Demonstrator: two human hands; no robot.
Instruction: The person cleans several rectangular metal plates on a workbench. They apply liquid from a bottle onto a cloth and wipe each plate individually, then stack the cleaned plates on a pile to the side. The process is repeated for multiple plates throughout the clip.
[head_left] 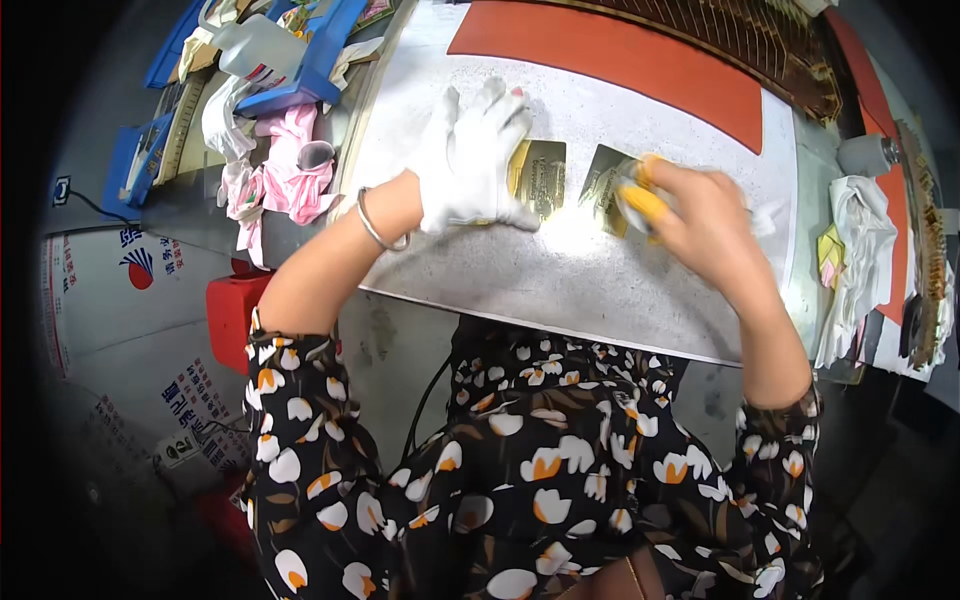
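Observation:
My left hand, in a white glove with one fingertip bare, lies flat on the white work surface with its fingers stretched out. Beside it is a small dark shiny plate with fine markings; a yellow edge shows between glove and plate. A second dark plate lies to the right, slightly tilted and partly covered. Over its right side is my right hand, blurred, with yellow finger covers on the thumb and a finger. Those fingers are closed on a whitish cloth pressed to the plate. A bright glare falls between the plates.
An orange-red mat lies behind the plates, with a brown rack beyond. At left are pink cloths, a blue bin and a white bottle. White cloth hangs at right; a red container stands below left.

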